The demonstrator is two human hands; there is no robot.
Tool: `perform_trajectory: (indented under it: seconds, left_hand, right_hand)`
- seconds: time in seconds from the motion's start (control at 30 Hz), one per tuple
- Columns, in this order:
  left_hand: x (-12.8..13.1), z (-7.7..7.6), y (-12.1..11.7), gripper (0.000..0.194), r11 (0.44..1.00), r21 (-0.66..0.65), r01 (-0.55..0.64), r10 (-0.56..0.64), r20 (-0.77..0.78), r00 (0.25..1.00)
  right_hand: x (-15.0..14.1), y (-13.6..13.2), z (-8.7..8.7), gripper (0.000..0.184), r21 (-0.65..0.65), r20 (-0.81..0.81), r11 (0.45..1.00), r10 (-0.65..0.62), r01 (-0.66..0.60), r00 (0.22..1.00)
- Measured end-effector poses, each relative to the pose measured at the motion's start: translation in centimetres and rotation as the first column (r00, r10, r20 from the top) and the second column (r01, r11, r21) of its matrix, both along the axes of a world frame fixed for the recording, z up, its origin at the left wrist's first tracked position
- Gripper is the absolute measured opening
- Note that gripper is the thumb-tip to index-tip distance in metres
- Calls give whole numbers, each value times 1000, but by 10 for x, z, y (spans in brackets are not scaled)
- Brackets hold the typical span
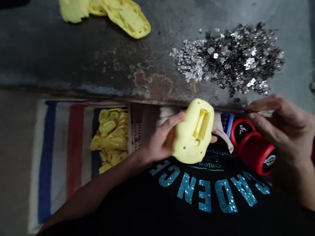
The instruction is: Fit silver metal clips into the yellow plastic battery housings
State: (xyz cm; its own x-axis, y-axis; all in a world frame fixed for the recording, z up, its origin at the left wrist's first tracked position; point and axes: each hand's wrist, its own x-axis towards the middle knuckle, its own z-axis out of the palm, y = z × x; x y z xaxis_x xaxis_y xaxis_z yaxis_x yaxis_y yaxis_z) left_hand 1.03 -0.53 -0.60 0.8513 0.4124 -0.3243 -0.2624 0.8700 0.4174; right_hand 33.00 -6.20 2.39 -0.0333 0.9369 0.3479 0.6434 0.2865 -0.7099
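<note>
The left hand has a firm wraparound grip on a chunky yellow plastic shell, held just over the edge of the worktop with a rectangular slot facing up. The right hand is pinching a tiny dark bit between its fingertips, though it's too small to tell what it is. Honestly, that pinch looks like the weak spot: a piece that small could easily slip and vanish into the dim gap below the edge, or the slick plastic could twist in the left hand. The rough, stained grey worktop holds a glittery heap of silver and dark flakes, loose enough to scatter if bumped. Lumpy yellow shells sit at upper left, more yellow pieces lie on a striped cloth, and glossy red-and-black round parts sit at lower right by the sparkly teal-lettered black shirt.
</note>
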Motion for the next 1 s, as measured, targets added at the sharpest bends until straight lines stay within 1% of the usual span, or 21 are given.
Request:
perform_trajectory:
  seconds: [0.03,0.1,0.17,0.27,0.37,0.47,0.6,0.67,0.77,0.9,1.0]
  left_hand:
    - [2,1,0,116,1000,5,-4,4,-5,1000]
    - [4,3,0,116,1000,-1,-20,20,-14,1000]
    - [3,5,-1,114,1000,-24,-16,15,-5,1000]
    - [1,6,-3,114,999,-44,2,0,31,1000]
    - [0,3,-6,111,1000,-24,-5,7,56,998]
    - [0,1,-7,107,1000,-14,-15,16,76,997]
    - [1,3,-7,105,999,-16,-31,33,82,996]
    - [2,7,-7,99,997,-22,-69,70,55,996]
    - [3,10,-7,92,992,-35,-121,122,18,992]
    - [6,9,-8,87,993,-33,-116,117,27,993]
    - [7,8,-9,85,992,-33,-118,119,38,992]
  right_hand:
    - [-11,3,7,30,30,-13,995,92,-91,996]
    - [-33,11,19,38,98,35,967,232,-235,972]
    - [-49,21,27,40,135,126,940,298,-314,946]
    - [-59,34,31,36,176,227,908,337,-379,914]
    - [-60,38,33,29,185,298,895,343,-407,891]
    - [-60,38,35,26,190,342,885,346,-425,874]
    - [-60,38,37,32,177,394,872,363,-457,844]
    - [-60,38,39,36,171,416,864,373,-474,829]
    - [-58,38,41,35,166,436,858,378,-485,817]
    - [-56,37,42,33,153,456,854,386,-498,802]
    - [-55,36,40,34,153,441,863,377,-482,815]
